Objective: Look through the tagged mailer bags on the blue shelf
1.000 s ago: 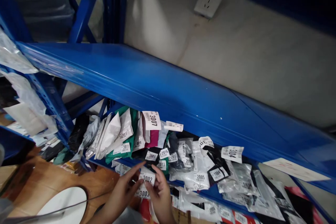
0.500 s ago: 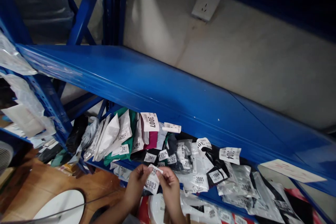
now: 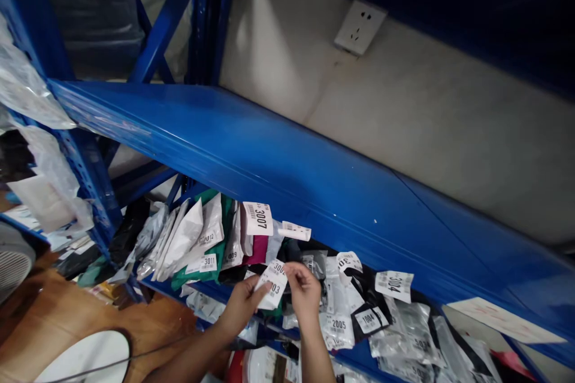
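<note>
A white label strip (image 3: 272,280) printed with numbers, "3002" and one partly covered ending in "03", is held in front of the shelf. My left hand (image 3: 242,305) pinches its lower left side, the thumb lying over part of the print. At the strip's upper right edge, the fingers of my right hand (image 3: 305,293) are closed in a pinch on it. Behind my hands, bagged packages with number labels fill the shelf. Nearest are a clear bag marked 2005 (image 3: 338,326) and a large label 3007 (image 3: 258,218).
A blue metal shelf beam (image 3: 269,161) runs across above the packages. A wall socket (image 3: 360,27) sits on the wall behind. Lower left are a round white top (image 3: 90,359) and a fan-like grille (image 3: 13,266). Label 3004 (image 3: 394,285) hangs at right.
Both hands have risen slightly with the label strip. The strip has turned and lies more in my left hand, while my right hand has shifted to its upper right edge.
</note>
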A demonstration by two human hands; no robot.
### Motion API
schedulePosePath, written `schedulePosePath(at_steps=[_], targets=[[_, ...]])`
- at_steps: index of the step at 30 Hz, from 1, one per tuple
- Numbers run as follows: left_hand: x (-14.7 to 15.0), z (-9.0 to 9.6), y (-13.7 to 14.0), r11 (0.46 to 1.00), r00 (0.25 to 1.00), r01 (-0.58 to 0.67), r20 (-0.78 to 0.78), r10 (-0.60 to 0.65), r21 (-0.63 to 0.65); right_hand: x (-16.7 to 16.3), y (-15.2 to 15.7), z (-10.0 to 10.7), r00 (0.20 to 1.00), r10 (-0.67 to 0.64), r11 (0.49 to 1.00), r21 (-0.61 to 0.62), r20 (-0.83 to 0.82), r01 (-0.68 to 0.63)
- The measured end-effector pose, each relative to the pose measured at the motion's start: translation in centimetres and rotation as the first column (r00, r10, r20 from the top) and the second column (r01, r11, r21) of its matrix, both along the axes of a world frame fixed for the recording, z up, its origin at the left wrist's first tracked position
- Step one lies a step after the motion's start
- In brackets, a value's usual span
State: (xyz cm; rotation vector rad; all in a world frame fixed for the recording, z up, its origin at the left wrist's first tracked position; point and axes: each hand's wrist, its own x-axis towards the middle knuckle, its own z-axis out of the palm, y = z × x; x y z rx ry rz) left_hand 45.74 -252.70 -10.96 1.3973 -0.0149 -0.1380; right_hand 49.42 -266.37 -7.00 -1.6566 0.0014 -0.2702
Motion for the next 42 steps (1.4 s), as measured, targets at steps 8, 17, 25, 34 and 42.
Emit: schedulePosePath(at_steps=[8,17,25,34,42], targets=[[1.1,-3.0,0.4,0.964,0.977,-0.121,0.197,0.074,0.235,7.1,3.4,1.2,0.953,0.267,0.906,0.375,-0.145,-0.197],[1.0,-4.1,0.3,0.957,0.963,-0.195,0.229,0.145,0.216,6.1,1.8,-0.7,0.906,0.328,0.945,0.107,-0.268,-0.310],[1.0,-4.2,0.1,0.949,0.964,-0.217,0.203,0.172,0.229,6.8,2.2,-2.4,0.950,0.092,0.846,-0.480,-0.298,-0.232],[2.4,-2.9,0.5,0.979,0.974,-0.196,0.124,0.187,0.058,3.0,0.3,-1.5,0.941,0.286,0.838,-0.429,-0.182,-0.338],[1.5,-1.0,-0.3,0.937,0.938,-0.348,-0.001,0.348,-0.028,1.2,1.0,-2.1,0.961,0.253,0.940,-0.206,-0.115,-0.272]])
